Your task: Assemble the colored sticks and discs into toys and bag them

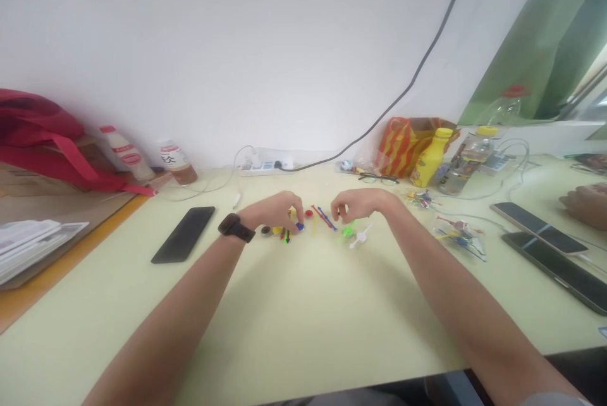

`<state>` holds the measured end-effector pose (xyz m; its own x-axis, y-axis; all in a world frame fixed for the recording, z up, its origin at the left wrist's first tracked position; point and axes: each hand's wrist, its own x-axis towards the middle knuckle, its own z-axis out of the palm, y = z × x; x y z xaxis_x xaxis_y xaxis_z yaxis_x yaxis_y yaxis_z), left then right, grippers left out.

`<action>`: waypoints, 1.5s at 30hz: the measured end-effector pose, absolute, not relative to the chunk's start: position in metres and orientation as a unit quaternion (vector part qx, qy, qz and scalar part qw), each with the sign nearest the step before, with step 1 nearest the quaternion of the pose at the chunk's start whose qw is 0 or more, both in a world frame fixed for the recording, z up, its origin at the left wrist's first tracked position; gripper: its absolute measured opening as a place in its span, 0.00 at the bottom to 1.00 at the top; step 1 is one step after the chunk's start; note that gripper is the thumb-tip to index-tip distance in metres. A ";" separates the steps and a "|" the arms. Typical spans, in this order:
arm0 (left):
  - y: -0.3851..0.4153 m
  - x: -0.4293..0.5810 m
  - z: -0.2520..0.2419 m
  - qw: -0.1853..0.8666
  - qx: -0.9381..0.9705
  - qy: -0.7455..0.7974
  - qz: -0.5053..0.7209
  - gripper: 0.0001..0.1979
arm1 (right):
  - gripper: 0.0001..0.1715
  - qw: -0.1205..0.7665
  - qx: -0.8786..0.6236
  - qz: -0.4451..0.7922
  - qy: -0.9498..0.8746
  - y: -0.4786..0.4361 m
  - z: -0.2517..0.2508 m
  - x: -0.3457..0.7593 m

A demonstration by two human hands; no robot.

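Note:
My left hand, with a black watch on its wrist, is bent down with its fingertips at a small blue piece. Under and beside it lie yellow, green and dark small parts, with a dark round piece at the left. My right hand curls over a bright green piece; whether its fingers hold anything is too small to tell. A white piece lies just right of it. Between the hands are a red round piece, a yellow stick and crossed red and blue sticks.
A black phone lies at the left. Bottles, a power strip, glasses and a striped bag line the back. Bagged parts and two phones lie at the right, near another person's hand.

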<state>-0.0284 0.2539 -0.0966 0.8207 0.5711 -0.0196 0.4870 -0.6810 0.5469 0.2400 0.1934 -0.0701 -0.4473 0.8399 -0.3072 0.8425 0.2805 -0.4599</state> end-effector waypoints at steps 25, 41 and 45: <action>0.216 0.007 -0.070 0.281 0.872 0.191 0.352 0.11 | 0.06 -0.379 0.453 -0.472 0.655 0.195 -0.070 0.213; 0.230 -0.004 -0.090 0.266 0.916 0.254 0.158 0.09 | 0.22 -0.177 0.623 -0.330 0.686 0.204 -0.100 0.205; 0.234 -0.008 -0.095 0.243 0.919 0.295 0.099 0.09 | 0.26 -0.119 0.625 -0.309 0.707 0.201 -0.093 0.208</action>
